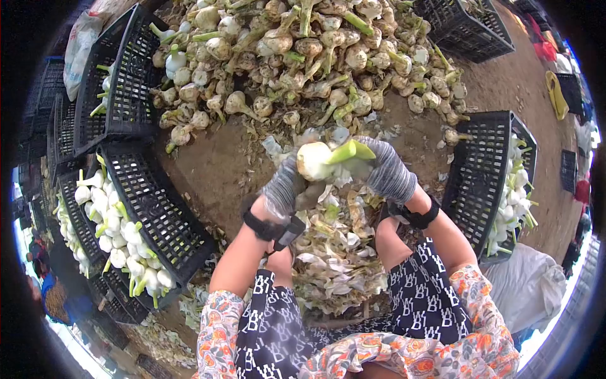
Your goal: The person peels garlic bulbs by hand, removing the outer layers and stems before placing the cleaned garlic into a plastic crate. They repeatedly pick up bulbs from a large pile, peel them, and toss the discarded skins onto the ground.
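Between my gloved hands is a garlic bulb (314,161) with its white round end to the left and a cut green stem to the right. My left hand (285,187), in a grey striped glove, is closed around the bulb's lower left side. The right hand (384,169), in a matching glove, has its fingers closed at the stem, slightly blurred. Below both hands lies a heap of peeled garlic skins (338,252) between my knees. Just beyond them a large pile of unpeeled garlic (284,50) covers the ground.
Black crates with clean white garlic stand at the left (158,208) and right (478,170). Another black crate (464,31) is at the top right. A white sack (527,284) lies at the lower right. At the far left edge a person (57,297) is partly visible.
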{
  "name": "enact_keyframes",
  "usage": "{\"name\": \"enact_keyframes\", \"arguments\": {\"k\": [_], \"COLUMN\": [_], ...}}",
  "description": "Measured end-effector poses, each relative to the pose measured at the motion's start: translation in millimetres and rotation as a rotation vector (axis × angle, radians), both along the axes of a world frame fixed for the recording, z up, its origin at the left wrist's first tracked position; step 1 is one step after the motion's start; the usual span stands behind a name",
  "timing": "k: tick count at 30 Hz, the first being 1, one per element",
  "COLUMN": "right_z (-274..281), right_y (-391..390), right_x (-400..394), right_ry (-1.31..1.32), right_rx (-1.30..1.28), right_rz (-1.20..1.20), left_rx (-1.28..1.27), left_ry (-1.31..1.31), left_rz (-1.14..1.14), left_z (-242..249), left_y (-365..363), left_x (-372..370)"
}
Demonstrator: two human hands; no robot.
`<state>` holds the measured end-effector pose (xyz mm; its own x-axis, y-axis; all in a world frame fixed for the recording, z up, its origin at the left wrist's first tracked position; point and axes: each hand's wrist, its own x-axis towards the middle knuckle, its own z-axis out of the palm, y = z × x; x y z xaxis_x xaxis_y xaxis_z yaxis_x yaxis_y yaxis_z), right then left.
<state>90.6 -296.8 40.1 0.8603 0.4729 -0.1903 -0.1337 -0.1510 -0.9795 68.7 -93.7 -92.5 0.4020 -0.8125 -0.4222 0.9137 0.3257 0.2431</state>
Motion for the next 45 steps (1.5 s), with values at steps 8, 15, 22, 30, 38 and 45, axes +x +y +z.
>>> {"name": "enact_keyframes", "arguments": {"k": [8, 15, 22, 30, 38, 45], "right_z": [-5, -3, -20, -55, 45, -7], "right_y": [-1, -3, -15, 1, -39, -2], "right_x": [0, -2, 21, -27, 5, -2], "right_ry": [0.264, -0.087, -0.413, 0.01, 0.075, -0.108], "right_rx": [0.009, 0.058, -0.081, -0.233, -0.233, 0.152], "right_rz": [-0.168, -0.126, 0.016, 0.077, 0.5, -0.04], "left_rx": [0.993, 1.004, 0.57, 0.152, -0.11, -0.157], "left_ry": [-1.009, -0.933, -0.648, -0.381, 0.113, 0.255], "left_rz": [0.571, 0.371, 0.253, 0.437, 0.602, 0.478], "left_z": [127, 133, 149, 137, 102, 96], "left_y": [2, -11, 10, 3, 8, 1], "left_x": [20, 12, 16, 12, 5, -1]}}
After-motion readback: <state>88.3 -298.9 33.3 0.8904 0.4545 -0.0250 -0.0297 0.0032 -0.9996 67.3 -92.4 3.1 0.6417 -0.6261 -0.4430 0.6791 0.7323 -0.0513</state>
